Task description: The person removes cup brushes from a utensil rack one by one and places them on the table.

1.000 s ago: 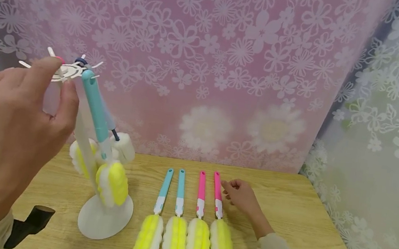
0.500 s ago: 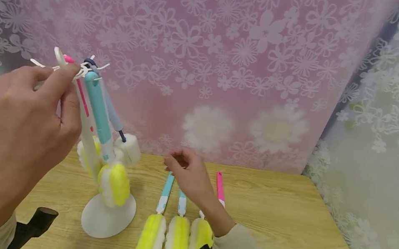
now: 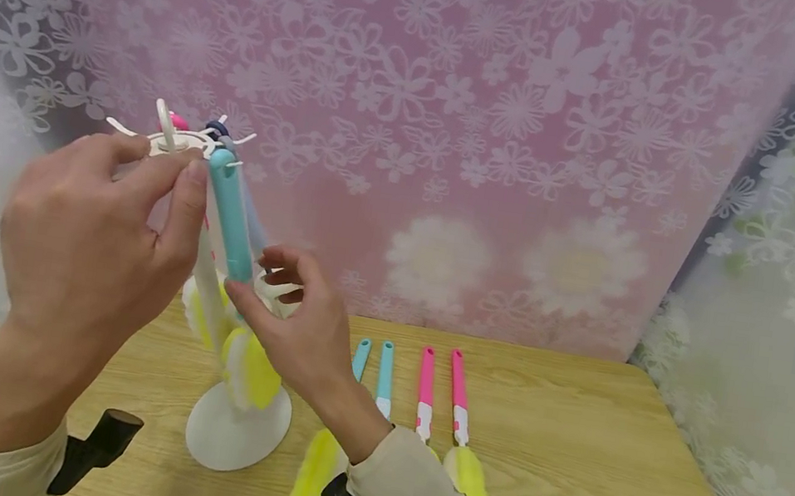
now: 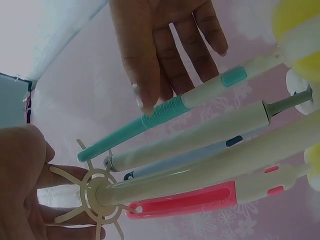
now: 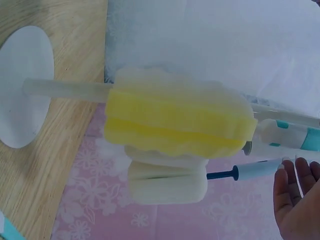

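Sleeve [image 3: 411, 484] partly hides lying brushes [image 3: 427, 388]; right hand [image 3: 311, 329] partly hides hanging teal brush [image 3: 232, 214]

The wood-grain table [image 3: 587, 466] bears a white stand [image 3: 238, 441]; two blue-handled brushes [image 3: 386, 372]; two pink-handled brushes [image 3: 428, 379].

The stand [image 3: 237, 436] is looking, from here, like smooth plastic, its post [image 4: 200, 171] gleaming faintly; the teal handle [image 4: 120, 136] is showing plastic ribs, the sponge [image 5: 175, 120] is looking matt and bumpy, the surface [image 3: 603, 459] wood-grained, the right sleeve [image 3: 425, 495] matt cloth.
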The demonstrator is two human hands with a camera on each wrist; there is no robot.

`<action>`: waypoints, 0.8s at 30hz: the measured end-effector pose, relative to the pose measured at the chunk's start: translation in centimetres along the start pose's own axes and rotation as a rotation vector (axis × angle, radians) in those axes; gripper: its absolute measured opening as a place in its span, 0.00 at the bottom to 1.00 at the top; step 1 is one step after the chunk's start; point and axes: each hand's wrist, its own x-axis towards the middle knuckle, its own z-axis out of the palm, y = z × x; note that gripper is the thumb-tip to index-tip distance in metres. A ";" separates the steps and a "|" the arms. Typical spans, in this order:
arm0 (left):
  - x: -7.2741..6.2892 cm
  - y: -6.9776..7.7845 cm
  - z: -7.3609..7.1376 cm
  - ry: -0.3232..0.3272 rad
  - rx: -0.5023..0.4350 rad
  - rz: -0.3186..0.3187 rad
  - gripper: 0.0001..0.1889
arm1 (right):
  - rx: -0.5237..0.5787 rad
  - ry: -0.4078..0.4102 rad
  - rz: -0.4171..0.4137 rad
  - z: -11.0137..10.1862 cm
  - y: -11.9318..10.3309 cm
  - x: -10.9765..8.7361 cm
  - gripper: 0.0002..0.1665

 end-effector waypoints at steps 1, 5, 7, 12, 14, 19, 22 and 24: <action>0.0 0.1 0.2 0.007 -0.004 -0.007 0.24 | -0.016 0.012 0.002 0.1 0.0 0.1 0.22; -0.1 0.6 0.6 0.015 -0.005 -0.019 0.24 | -0.045 0.027 0.043 0.0 0.2 0.0 0.20; -0.2 0.7 0.7 0.016 -0.010 -0.021 0.24 | -0.046 0.024 0.057 -0.1 0.4 0.0 0.19; -0.2 1.1 0.9 0.012 -0.022 -0.025 0.25 | -0.036 0.025 0.058 -0.3 0.6 0.0 0.18; -0.1 1.3 1.0 0.011 -0.028 -0.024 0.25 | -0.023 0.033 0.060 -0.5 0.7 0.0 0.17; -0.2 1.5 1.3 -0.002 -0.047 -0.020 0.24 | 0.021 0.048 0.049 -1.0 0.8 -0.1 0.16; -0.2 1.6 1.5 -0.015 -0.049 -0.018 0.25 | 0.047 0.054 0.038 -1.3 0.9 -0.3 0.16; -0.3 1.6 1.6 -0.015 -0.051 -0.024 0.25 | 0.060 0.059 0.037 -1.7 0.9 -0.4 0.15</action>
